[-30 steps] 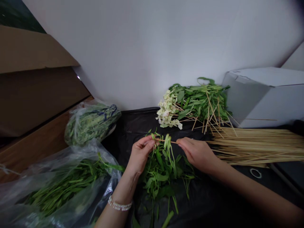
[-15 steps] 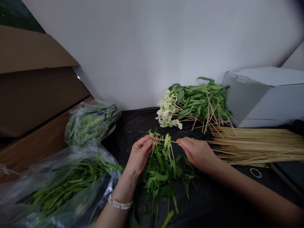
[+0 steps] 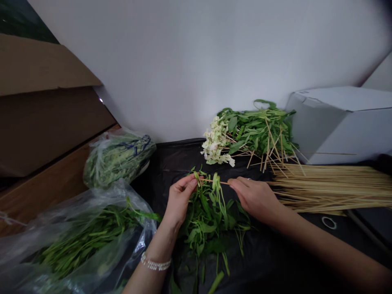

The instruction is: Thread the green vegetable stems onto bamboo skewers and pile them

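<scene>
My right hand (image 3: 252, 196) is closed round a thin bamboo skewer (image 3: 224, 183), which points left. A folded bunch of leafy greens (image 3: 216, 180) is threaded on the skewer, its stems and leaves hanging down. At the skewer's left end, my left hand (image 3: 181, 200) pinches a curled green stem (image 3: 197, 176) between thumb and fingers. Whether the tip has pierced that stem I cannot tell. Below both hands, loose greens (image 3: 202, 232) lie on black plastic sheeting (image 3: 260, 261).
Bamboo skewers (image 3: 333, 188) lie in a stack at right, by a white box (image 3: 361, 130). Behind are skewered greens (image 3: 257, 130) with pale blossoms (image 3: 216, 141). At left sit an open plastic bag (image 3: 122, 194) of greens, a filled bag (image 3: 119, 157) and a cardboard box (image 3: 49, 126).
Almost nothing differs. My left hand has shifted very slightly at the stem; the right hand keeps its hold on the skewer.
</scene>
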### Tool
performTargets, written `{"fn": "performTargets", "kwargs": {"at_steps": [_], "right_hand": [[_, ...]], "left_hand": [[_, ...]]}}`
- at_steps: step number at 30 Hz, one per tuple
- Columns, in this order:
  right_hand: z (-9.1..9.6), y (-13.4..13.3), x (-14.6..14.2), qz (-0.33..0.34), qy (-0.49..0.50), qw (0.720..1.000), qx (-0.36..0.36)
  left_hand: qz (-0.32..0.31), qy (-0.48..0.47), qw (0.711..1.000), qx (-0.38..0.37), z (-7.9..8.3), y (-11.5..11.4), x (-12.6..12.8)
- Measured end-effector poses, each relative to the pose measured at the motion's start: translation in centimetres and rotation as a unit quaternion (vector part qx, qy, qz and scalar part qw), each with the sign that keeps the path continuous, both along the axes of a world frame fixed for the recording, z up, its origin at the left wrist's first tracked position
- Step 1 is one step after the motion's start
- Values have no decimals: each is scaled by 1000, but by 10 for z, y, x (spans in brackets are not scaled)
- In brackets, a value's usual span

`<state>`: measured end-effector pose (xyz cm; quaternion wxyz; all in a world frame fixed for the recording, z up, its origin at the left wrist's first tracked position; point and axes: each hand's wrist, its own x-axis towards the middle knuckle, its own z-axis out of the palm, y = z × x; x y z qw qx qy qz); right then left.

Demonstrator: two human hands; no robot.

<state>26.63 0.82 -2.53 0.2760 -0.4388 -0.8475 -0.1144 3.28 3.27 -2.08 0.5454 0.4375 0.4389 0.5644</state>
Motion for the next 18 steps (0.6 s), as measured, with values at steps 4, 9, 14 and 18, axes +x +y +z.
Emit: {"fn": "performTargets", "kwargs": {"at_steps": [4, 9, 14, 18], "right_hand": [[0, 0, 0, -3, -3, 1000, -4], [-1, 0, 0, -5, -6, 1000, 2], [-2, -1, -2, -4, -2, 1000, -17], [-2, -1, -3, 9, 32, 998, -54]], "left_hand": [[1, 15, 1000, 6, 1, 0, 1], [17, 89, 995, 37, 5, -3, 1], [20, 127, 990, 54, 8, -5, 2], [-16, 36, 999, 8, 5, -4, 2]]}}
